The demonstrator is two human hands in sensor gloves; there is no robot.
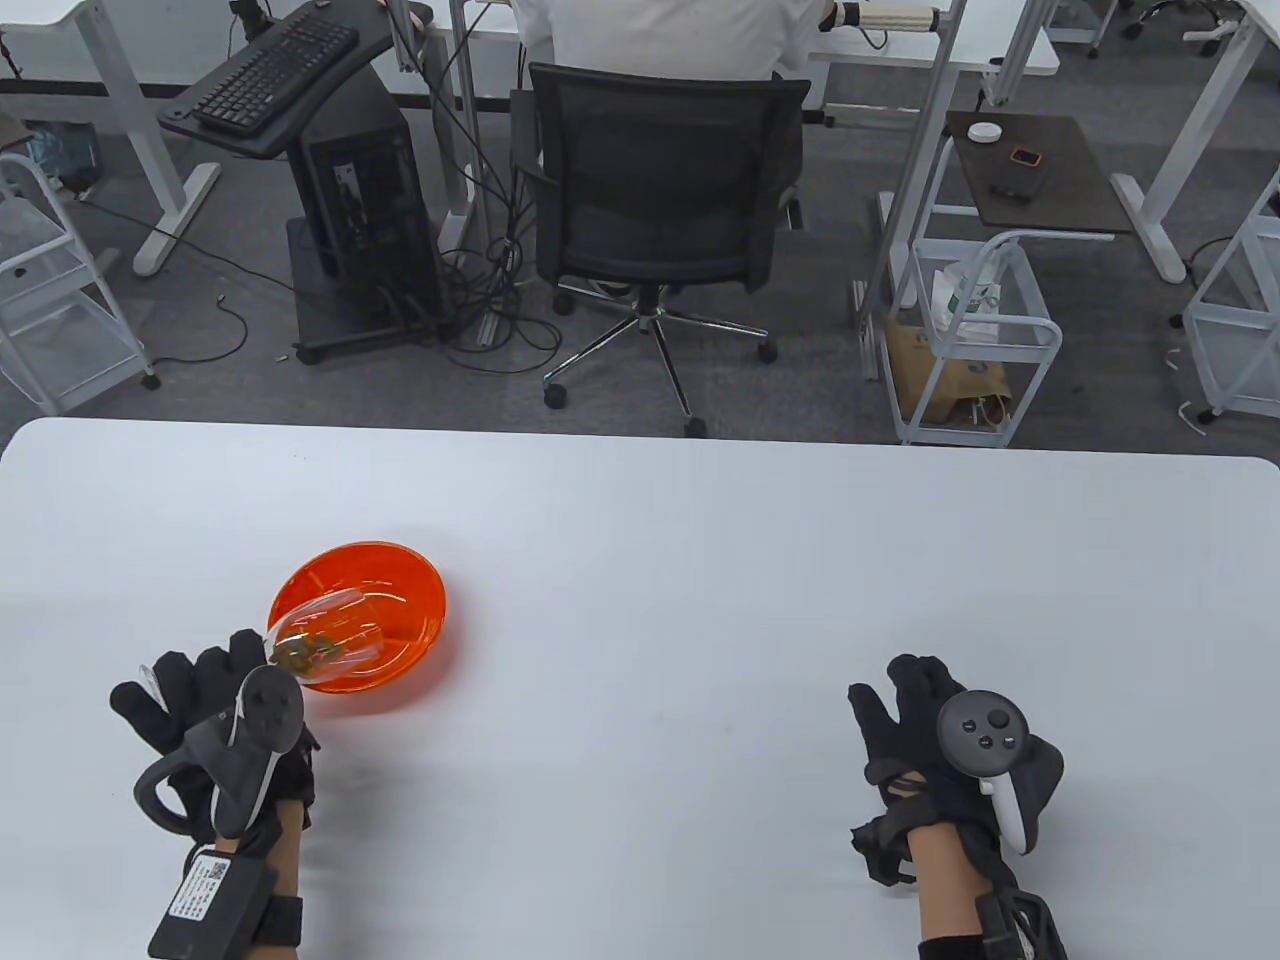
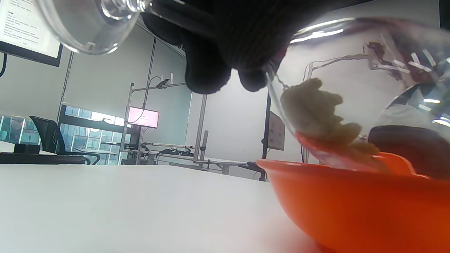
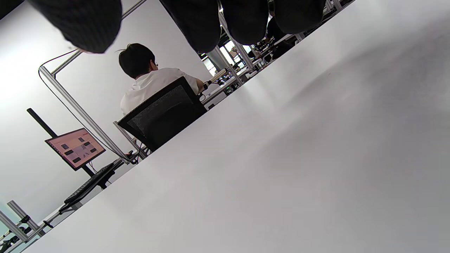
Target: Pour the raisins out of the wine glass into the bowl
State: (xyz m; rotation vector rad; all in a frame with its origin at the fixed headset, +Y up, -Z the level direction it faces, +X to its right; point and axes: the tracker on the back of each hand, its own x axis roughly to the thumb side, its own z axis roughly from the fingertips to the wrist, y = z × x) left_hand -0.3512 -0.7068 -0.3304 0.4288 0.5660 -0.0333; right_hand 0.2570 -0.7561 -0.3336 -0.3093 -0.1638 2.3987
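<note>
My left hand [image 1: 205, 700] grips a clear wine glass [image 1: 325, 640] by its stem and holds it tipped on its side, the mouth over the orange bowl [image 1: 405, 585]. Raisins [image 1: 305, 652] lie heaped in the glass. In the left wrist view the glass [image 2: 369, 70] leans over the bowl's rim [image 2: 337, 196], with the raisins [image 2: 316, 112] sliding toward the mouth; my gloved fingers [image 2: 225, 45] hold the stem and the foot [image 2: 88, 24] points up left. My right hand [image 1: 925, 730] rests on the table at the right, fingers spread, holding nothing.
The white table [image 1: 640, 540] carries only the bowl and my hands. Beyond its far edge stand an office chair [image 1: 660, 210] with a seated person, a keyboard stand [image 1: 270, 80] and wire carts [image 1: 975, 340].
</note>
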